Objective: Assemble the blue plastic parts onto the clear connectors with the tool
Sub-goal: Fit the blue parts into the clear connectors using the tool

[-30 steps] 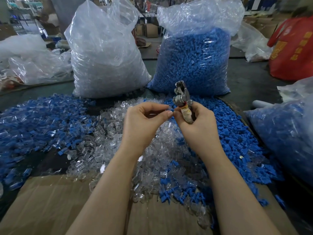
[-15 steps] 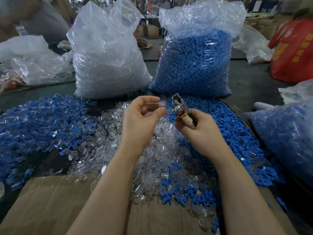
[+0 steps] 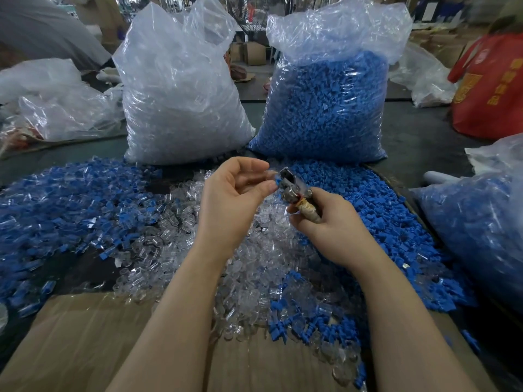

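1. Blue plastic parts (image 3: 376, 210) lie heaped on the right of the work surface, spreading toward the near edge, and a mixed spread of blue and clear pieces (image 3: 65, 199) covers the left.
2. Clear connectors (image 3: 215, 267) form the middle pile, directly beneath both hands.
3. The left hand (image 3: 235, 205) is raised over the clear pile, its thumb and forefinger curled and pinching a small piece (image 3: 273, 176) that shows clear with a bit of blue; it is too small to tell more.
4. The right hand (image 3: 331, 224) grips the tool (image 3: 297, 193) by its tape-wrapped handle, fingers curled round it, with the metal head pointing up and left.
5. The tool's head sits just beside the pinched piece; I cannot tell whether they touch.
6. Behind the hands stand two upright plastic sacks side by side: a bag of clear connectors (image 3: 181, 103) on the left and a bag of blue parts (image 3: 325, 108) on the right.
7. A sheet of cardboard (image 3: 85, 340) lies along the near edge, under the forearms.
8. A red bag (image 3: 492, 89) sits far right.
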Demonstrator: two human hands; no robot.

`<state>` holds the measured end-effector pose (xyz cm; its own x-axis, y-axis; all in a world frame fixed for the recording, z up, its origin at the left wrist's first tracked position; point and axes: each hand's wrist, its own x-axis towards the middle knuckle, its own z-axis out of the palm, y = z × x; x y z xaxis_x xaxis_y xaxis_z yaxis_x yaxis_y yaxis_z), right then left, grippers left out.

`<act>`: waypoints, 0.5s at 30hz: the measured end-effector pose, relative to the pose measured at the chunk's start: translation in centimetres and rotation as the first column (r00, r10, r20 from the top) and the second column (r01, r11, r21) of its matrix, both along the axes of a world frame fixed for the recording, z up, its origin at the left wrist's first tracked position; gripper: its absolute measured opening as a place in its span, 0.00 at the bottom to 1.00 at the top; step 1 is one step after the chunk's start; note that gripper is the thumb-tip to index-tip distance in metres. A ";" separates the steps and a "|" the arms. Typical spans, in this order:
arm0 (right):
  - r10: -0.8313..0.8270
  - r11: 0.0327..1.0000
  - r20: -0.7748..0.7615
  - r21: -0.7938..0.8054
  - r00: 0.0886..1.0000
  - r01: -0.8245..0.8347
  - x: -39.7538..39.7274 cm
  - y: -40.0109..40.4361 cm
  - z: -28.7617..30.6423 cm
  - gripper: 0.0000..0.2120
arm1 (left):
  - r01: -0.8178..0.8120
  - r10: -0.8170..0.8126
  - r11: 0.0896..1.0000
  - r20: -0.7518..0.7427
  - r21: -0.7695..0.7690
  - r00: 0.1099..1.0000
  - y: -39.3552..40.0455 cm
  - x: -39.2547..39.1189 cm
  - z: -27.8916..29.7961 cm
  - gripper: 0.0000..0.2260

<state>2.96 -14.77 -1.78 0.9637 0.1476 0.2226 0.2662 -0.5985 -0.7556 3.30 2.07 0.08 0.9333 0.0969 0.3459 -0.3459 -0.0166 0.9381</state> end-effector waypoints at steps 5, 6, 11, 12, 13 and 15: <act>-0.013 0.999 0.021 -0.047 1.000 0.014 -0.2 0.1 0.1 0.02 | 0.009 -0.009 1.000 -0.009 0.007 1.000 0.0 -0.1 0.0 0.12; -0.016 0.998 0.023 -0.053 1.000 0.017 -0.2 0.1 0.2 0.02 | 0.011 -0.011 1.000 -0.009 0.006 1.000 0.0 -0.1 0.0 0.12; -0.041 0.995 0.022 -0.094 0.999 0.043 -0.4 0.2 0.3 0.04 | 0.020 -0.020 1.000 -0.017 0.000 1.000 0.1 -0.1 0.1 0.12; -0.045 0.994 0.020 -0.098 0.999 0.047 -0.4 0.2 0.3 0.04 | 0.019 -0.019 1.000 -0.020 0.001 1.000 0.1 -0.2 0.1 0.12; -0.051 0.993 0.021 -0.106 0.998 0.053 -0.5 0.2 0.3 0.04 | 0.020 -0.020 1.000 -0.023 -0.001 1.000 0.0 -0.2 0.1 0.11; -0.073 0.987 0.044 -0.138 0.996 0.079 -0.5 0.2 0.3 0.04 | 0.029 -0.030 0.999 -0.026 -0.021 0.999 0.1 -0.2 0.2 0.10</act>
